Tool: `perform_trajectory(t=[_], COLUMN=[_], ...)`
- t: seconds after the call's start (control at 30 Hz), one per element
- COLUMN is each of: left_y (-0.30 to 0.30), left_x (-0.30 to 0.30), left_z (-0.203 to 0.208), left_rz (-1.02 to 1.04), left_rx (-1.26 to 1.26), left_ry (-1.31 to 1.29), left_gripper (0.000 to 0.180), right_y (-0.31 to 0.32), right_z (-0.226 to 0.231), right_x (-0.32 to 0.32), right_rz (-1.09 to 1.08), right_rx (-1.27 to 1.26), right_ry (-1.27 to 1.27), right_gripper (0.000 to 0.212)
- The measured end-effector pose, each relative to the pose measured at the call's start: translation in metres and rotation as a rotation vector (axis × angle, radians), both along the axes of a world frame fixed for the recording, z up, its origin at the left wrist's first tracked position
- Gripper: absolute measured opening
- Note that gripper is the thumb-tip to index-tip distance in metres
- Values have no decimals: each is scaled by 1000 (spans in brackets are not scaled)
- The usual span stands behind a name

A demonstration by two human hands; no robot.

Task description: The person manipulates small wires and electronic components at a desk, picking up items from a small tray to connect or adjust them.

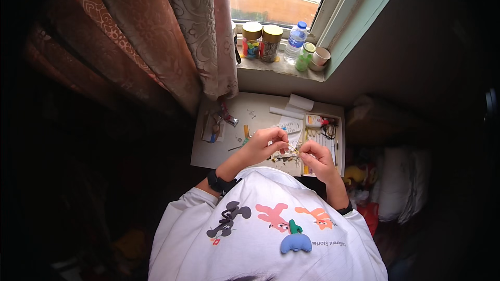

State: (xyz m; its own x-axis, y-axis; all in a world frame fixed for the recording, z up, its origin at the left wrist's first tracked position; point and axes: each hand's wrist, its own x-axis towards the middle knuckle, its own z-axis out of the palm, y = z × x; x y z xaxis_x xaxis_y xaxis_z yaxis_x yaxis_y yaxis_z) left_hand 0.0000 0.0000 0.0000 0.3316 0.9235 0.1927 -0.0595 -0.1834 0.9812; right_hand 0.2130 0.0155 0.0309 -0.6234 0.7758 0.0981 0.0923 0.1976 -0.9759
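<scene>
Above the near part of the white table point(219, 155), my left hand point(266, 143) and my right hand point(317, 159) are raised close to each other. The fingers of each are drawn into a pinch. Something thin and tiny seems to lie between the fingertips, but it is too small to name. Small dark and yellowish pieces point(281, 159) are scattered below the hands. Just beyond them lies a pale card with small blue marks point(289, 127), partly on white paper.
At the right, a shallow tray point(341, 148) holds a white bottle with a red tip point(314, 120) and a black cord point(328, 131). A paper roll point(301, 102) lies behind. Lidded jars point(251, 41) and a water bottle point(296, 39) stand on the sill. Curtains point(177, 36) hang left.
</scene>
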Motion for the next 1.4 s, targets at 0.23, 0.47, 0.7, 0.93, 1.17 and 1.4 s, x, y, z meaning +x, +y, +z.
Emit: perform_trajectory(t=[0.23, 0.47, 0.7, 0.93, 1.17, 1.4], left_y=[-3, -1, 5, 10, 11, 44], left_x=[5, 5, 8, -26, -5, 47], left_z=[-2, -15, -46, -142, -251, -289], left_rz=[-8, -44, 127, 336, 186, 317], left_rx=[-90, -217, -138, -225, -94, 184], left_ry=[-111, -242, -194, 625, 882, 1181], left_gripper=[2, 4, 5, 13, 14, 6], right_y=[-2, 2, 7, 1, -26, -54], right_z=[-7, -26, -32, -67, -86, -76], right_x=[9, 17, 18, 36, 56, 75], right_rz=[16, -14, -163, -303, -428, -651], right_rx=[-203, -418, -518, -577, -653, -686], right_ry=[92, 369, 408, 95, 50, 30], right_gripper=[6, 5, 5, 10, 10, 7])
